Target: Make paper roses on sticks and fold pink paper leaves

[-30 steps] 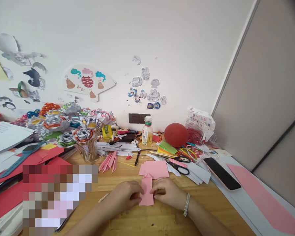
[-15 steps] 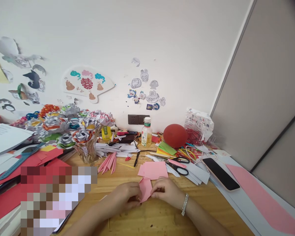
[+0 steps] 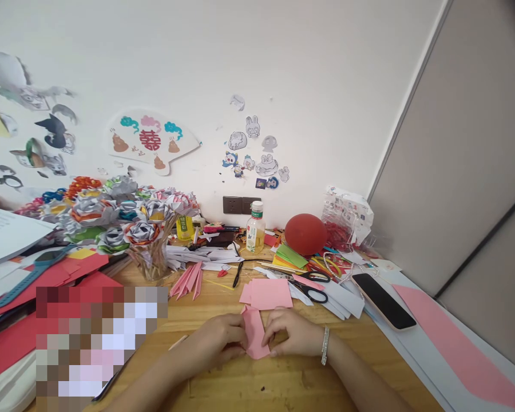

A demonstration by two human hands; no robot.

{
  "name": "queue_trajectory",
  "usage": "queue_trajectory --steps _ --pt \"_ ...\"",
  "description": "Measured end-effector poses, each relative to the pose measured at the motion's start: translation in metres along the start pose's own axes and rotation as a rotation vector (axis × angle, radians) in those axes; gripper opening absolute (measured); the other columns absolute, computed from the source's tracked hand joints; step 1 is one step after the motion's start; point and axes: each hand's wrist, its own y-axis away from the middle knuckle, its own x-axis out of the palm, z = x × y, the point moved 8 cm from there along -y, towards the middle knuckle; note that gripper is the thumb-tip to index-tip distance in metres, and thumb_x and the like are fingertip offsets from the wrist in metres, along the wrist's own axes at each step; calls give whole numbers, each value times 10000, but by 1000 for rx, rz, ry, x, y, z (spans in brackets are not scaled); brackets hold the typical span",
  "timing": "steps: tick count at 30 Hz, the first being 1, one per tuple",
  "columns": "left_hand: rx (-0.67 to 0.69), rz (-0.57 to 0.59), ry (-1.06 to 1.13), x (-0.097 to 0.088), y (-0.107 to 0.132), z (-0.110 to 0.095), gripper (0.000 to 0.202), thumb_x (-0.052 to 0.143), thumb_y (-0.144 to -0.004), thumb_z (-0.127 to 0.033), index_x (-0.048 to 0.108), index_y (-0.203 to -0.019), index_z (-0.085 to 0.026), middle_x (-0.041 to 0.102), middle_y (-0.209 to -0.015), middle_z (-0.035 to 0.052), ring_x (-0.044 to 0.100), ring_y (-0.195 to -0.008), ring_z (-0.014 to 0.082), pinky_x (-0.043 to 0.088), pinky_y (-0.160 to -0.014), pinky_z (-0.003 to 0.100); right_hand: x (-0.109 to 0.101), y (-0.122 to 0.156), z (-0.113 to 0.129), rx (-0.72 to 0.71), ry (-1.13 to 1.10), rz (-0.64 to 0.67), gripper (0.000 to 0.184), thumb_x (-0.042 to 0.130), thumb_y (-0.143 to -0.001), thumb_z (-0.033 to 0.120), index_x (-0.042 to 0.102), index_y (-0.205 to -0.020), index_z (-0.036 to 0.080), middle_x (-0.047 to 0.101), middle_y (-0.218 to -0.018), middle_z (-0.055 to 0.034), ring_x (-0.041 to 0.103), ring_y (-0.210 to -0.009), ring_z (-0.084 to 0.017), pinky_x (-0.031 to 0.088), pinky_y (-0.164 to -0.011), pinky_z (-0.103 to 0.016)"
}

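Low over the wooden table, a small piece of pink paper [image 3: 254, 335] with folded edges lies between my two hands. My left hand [image 3: 224, 337] pinches its left side, the fingers curled and the thumb beneath. On the right, my right hand [image 3: 292, 333] grips the lower right edge between thumb and fingertips; a sparkly bracelet circles that wrist. Just beyond the hands rests a stack of pink paper sheets [image 3: 271, 294]. Folded pink paper strips [image 3: 189, 281] fan out to the left of the stack.
Black-handled scissors [image 3: 316, 294] lie right of the stack, near a phone [image 3: 384, 301]. A bottle [image 3: 256, 229] and a red balloon [image 3: 305, 234] stand at the back. Paper flowers [image 3: 143, 234] fill a holder at left, beside red paper [image 3: 81, 269] and a blue-strapped watch [image 3: 34, 276].
The pink paper has turned slightly, its lower corner now further right. My right hand has shifted lower along its edge. The camera view has moved a little.
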Motion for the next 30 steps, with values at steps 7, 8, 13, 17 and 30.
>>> queue_trajectory --steps 7,8,13,17,30 --pt "5 -33 1 -5 -2 -1 266 423 -933 -286 614 -771 -197 622 -803 39 561 -762 155 422 -669 230 0 0 0 -15 -2 -30 242 796 -648 301 731 -872 237 653 -836 -7 572 -854 -176 423 -779 -277" --pt "2 -42 2 -6 -2 -1 271 419 -934 -292 606 -764 -197 620 -792 39 558 -758 155 422 -668 232 0 -1 0 -20 -15 -50 209 788 -662 301 731 -850 230 655 -818 -8 576 -839 -173 423 -770 -274" --pt "-6 -41 -2 -7 -1 -1 193 465 -909 -250 594 -776 -197 619 -818 34 558 -782 155 425 -696 236 4 -2 -1 -49 -25 -80 201 797 -658 314 726 -823 223 648 -805 -5 573 -837 -169 420 -777 -273" --pt "9 -33 -32 -5 -1 -5 154 485 -902 -221 610 -813 -211 619 -872 28 557 -833 159 419 -733 237 6 -1 0 -63 3 -66 331 844 -583 306 724 -883 237 641 -864 -8 554 -885 -183 418 -791 -278" --pt "24 -25 106 -6 -2 -2 141 514 -907 -259 652 -897 -231 648 -947 34 582 -887 161 433 -783 244 1 -4 7 9 10 -174 57 657 -819 216 714 -827 224 712 -814 3 590 -773 -156 401 -738 -261"
